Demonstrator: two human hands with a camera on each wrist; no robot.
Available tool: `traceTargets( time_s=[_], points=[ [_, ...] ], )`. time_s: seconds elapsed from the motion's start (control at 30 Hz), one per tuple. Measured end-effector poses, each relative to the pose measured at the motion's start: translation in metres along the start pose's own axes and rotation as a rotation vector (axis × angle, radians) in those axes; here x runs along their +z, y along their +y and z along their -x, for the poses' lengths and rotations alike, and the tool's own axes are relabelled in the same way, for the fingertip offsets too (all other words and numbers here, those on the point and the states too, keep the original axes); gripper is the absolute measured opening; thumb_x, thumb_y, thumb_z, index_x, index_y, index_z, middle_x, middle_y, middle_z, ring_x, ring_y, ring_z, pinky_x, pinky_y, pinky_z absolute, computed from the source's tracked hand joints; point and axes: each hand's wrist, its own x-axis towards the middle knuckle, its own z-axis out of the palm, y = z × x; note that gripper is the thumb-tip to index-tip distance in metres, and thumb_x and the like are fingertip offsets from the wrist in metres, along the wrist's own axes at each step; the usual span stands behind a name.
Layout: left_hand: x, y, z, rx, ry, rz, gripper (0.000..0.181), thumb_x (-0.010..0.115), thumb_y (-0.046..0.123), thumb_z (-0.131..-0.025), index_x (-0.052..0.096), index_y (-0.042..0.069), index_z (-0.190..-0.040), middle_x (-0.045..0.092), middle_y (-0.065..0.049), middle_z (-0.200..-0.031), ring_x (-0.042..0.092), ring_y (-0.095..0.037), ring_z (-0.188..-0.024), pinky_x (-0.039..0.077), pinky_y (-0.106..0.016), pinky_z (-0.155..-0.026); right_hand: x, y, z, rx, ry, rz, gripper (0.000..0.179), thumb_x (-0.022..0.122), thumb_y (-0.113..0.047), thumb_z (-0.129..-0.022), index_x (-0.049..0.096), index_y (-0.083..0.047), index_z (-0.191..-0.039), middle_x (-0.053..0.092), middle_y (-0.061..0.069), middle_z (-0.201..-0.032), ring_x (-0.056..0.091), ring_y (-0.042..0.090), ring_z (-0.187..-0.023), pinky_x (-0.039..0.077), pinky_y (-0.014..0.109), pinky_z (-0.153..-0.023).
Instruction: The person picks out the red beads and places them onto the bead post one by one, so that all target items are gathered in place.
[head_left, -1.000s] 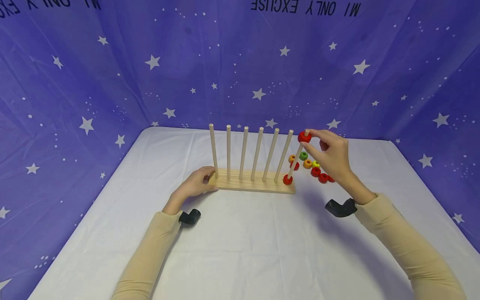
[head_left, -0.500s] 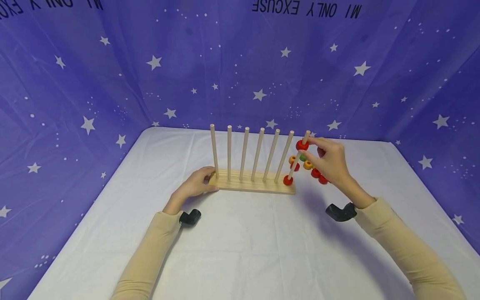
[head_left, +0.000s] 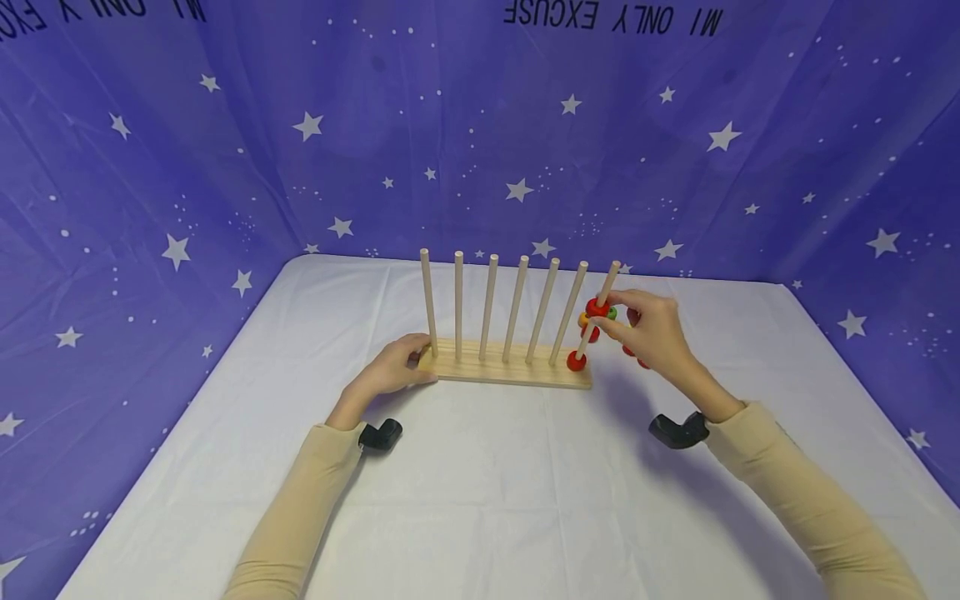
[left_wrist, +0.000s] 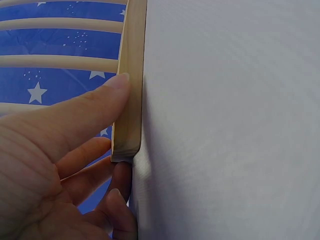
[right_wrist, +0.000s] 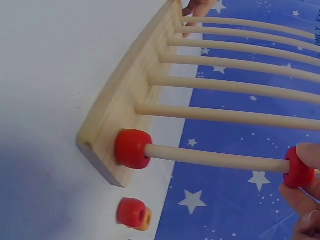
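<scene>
A wooden rack with several upright pegs stands on the table. My left hand grips the left end of its base, thumb along the front edge and fingers behind, as the left wrist view shows close up. On the rightmost peg, my right hand pinches a red bead between thumb and fingers, partway down the peg. Another red bead sits at the bottom of that same peg, against the base. The other pegs carry no beads.
Behind the rack's right end lie loose beads: a red bead, an orange bead and a green bead, with more red ones partly hidden by my right hand. A white cloth covers the table; a starry purple curtain surrounds it.
My right hand has moved down along the rightmost peg, and the pinched red bead has slid from near its tip to about midway. The left hand and rack have stayed put.
</scene>
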Motion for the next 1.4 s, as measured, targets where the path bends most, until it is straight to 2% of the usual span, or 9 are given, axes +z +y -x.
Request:
traceTargets(
  time_s=[0.17, 0.33, 0.57, 0.77, 0.83, 0.9, 1.07, 1.4],
  points=[
    [0.001, -0.001, -0.001, 0.009, 0.002, -0.005, 0.068, 0.070, 0.016, -0.082, 0.038, -0.011, -0.136, 0.042, -0.028, -0.140, 0.052, -0.040, -0.118, 0.044, -0.048, -0.102, 0.007, 0.005, 0.005, 0.023, -0.038, 0.009, 0.020, 0.079, -0.010, -0.072, 0.073, -0.005, -0.091, 0.056, 0.007, -0.064, 0.031, 0.006, -0.051, 0.023, 0.018, -0.042],
    [0.001, -0.002, 0.000, 0.015, 0.002, -0.001, 0.068, 0.070, 0.015, -0.082, 0.039, -0.010, -0.136, 0.043, -0.028, -0.140, 0.052, -0.040, -0.118, 0.044, -0.048, -0.102, 0.012, 0.008, 0.009, 0.044, -0.084, -0.004, 0.021, 0.080, -0.011, -0.072, 0.073, -0.006, -0.090, 0.056, 0.008, -0.063, 0.031, 0.005, -0.049, 0.024, 0.019, -0.042],
    [0.000, -0.001, 0.000, 0.012, 0.000, -0.007, 0.069, 0.070, 0.015, -0.082, 0.038, -0.010, -0.137, 0.042, -0.028, -0.141, 0.052, -0.041, -0.119, 0.044, -0.048, -0.103, 0.019, 0.012, 0.014, 0.045, -0.115, 0.036, 0.019, 0.080, -0.015, -0.072, 0.073, -0.010, -0.089, 0.037, -0.002, -0.054, 0.031, 0.008, -0.052, 0.023, 0.020, -0.048],
    [0.000, -0.002, 0.000, 0.003, -0.005, -0.008, 0.069, 0.070, 0.015, -0.082, 0.038, -0.010, -0.137, 0.041, -0.028, -0.141, 0.051, -0.041, -0.120, 0.043, -0.048, -0.104, 0.026, 0.017, 0.019, 0.085, -0.178, 0.054, 0.020, 0.079, -0.017, -0.073, 0.073, -0.011, -0.091, 0.033, -0.002, -0.053, 0.028, 0.010, -0.050, 0.019, 0.020, -0.046],
    [0.000, -0.002, 0.000, 0.005, -0.004, -0.012, 0.068, 0.070, 0.016, -0.082, 0.038, -0.010, -0.137, 0.041, -0.028, -0.141, 0.051, -0.041, -0.120, 0.043, -0.048, -0.104, 0.029, 0.019, 0.021, 0.094, -0.199, 0.056, 0.020, 0.078, -0.017, -0.074, 0.073, -0.011, -0.092, 0.037, -0.002, -0.054, 0.028, 0.010, -0.049, 0.018, 0.019, -0.045],
    [0.000, -0.001, -0.001, 0.009, -0.003, -0.018, 0.068, 0.070, 0.016, -0.082, 0.038, -0.010, -0.137, 0.041, -0.028, -0.141, 0.051, -0.041, -0.120, 0.043, -0.048, -0.104, 0.031, 0.021, 0.023, 0.097, -0.213, 0.054, 0.019, 0.077, -0.017, -0.074, 0.072, -0.011, -0.091, 0.047, -0.001, -0.057, 0.027, 0.009, -0.047, 0.018, 0.019, -0.043],
    [0.000, -0.002, -0.001, 0.020, 0.004, -0.025, 0.068, 0.070, 0.016, -0.082, 0.039, -0.010, -0.136, 0.042, -0.028, -0.140, 0.052, -0.040, -0.118, 0.044, -0.048, -0.103, 0.036, 0.025, 0.026, 0.094, -0.221, 0.052, 0.019, 0.079, -0.018, -0.073, 0.072, -0.012, -0.089, 0.067, 0.005, -0.072, 0.029, 0.008, -0.046, 0.019, 0.018, -0.042],
    [0.001, -0.001, -0.001, 0.010, 0.001, -0.007, 0.068, 0.070, 0.016, -0.082, 0.039, -0.009, -0.137, 0.043, -0.028, -0.140, 0.051, -0.040, -0.119, 0.043, -0.049, -0.104, 0.043, 0.031, 0.030, 0.094, -0.244, 0.048, 0.018, 0.079, -0.016, -0.071, 0.073, -0.011, -0.088, 0.072, 0.009, -0.081, 0.031, 0.008, -0.050, 0.022, 0.019, -0.044]
  ],
)
